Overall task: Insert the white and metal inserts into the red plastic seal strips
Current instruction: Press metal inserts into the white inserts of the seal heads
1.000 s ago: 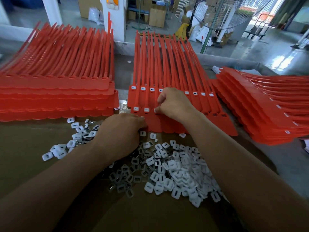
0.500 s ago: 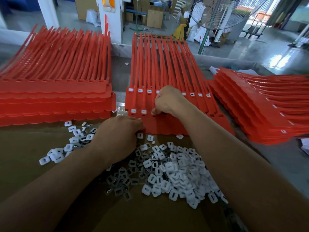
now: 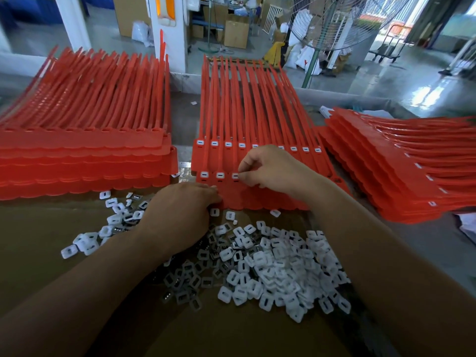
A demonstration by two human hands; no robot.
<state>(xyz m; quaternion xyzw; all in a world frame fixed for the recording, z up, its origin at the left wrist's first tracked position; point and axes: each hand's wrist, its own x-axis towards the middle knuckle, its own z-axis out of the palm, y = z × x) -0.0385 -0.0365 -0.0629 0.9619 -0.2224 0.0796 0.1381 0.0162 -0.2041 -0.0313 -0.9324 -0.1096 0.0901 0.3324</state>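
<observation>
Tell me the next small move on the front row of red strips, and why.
Probably press the third insert fully home with the right hand, then shift one slot right. Its fingertips pinch that insert, only three white inserts show in the front strip row, and the left hand rests by the loose pile.

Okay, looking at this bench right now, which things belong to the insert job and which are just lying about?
In the job: middle red seal strips, loose white and metal inserts, left stack of strips, right stack of strips, left hand at the strips' near edge, right hand at the front row of fitted inserts.
Lying about: standing fan, cardboard boxes, yellow floor sign.
</observation>
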